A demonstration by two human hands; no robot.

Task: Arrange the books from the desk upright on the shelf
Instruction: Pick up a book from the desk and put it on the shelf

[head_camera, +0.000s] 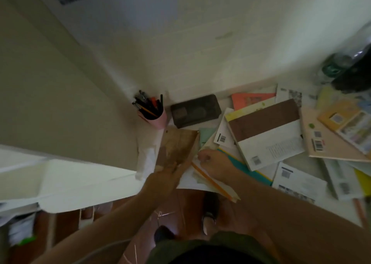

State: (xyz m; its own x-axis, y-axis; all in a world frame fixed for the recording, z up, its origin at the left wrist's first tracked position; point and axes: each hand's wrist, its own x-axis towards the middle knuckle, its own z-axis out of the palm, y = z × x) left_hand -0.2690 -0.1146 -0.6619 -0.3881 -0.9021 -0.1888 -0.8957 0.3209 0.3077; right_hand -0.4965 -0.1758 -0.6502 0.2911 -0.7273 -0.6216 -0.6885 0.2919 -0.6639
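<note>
Head view, blurred by motion. Centre left: pink cup [157, 119] in the back corner of the desk [305, 164], holding dark pens and one orange pencil, tips upward. Just right of it: dark rectangular case [195, 111] flat against the wall; contents not discernible. Centre: left hand [167, 168] closed on the lower edge of a brown book [178, 145], tilted up off the desk at the near left corner. Beside it: right hand [212, 161] with fingers curled over a thin stack of white papers and booklets [208, 180], an orange-edged one among them, projecting past the near desk edge; grip itself not clear through the blur. Right half: remaining books [267, 131] lying flat and overlapping, among them a brown-and-white cover, an orange cover, a beige cover and a yellow one. Barcode labels and a QR-type square visible on several back covers; printed text too blurred to read. Upper right: dark objects [349, 71] at the desk's far end, unidentifiable. Lower left: white shelf unit [70, 183] beside the desk, its top surface bare where visible, blurred items on a lower level. Bottom centre: reddish floor [186, 209] and the person's feet below the desk edge. Open room: bare desk strip between cup and brown book, and bare wall above.
</note>
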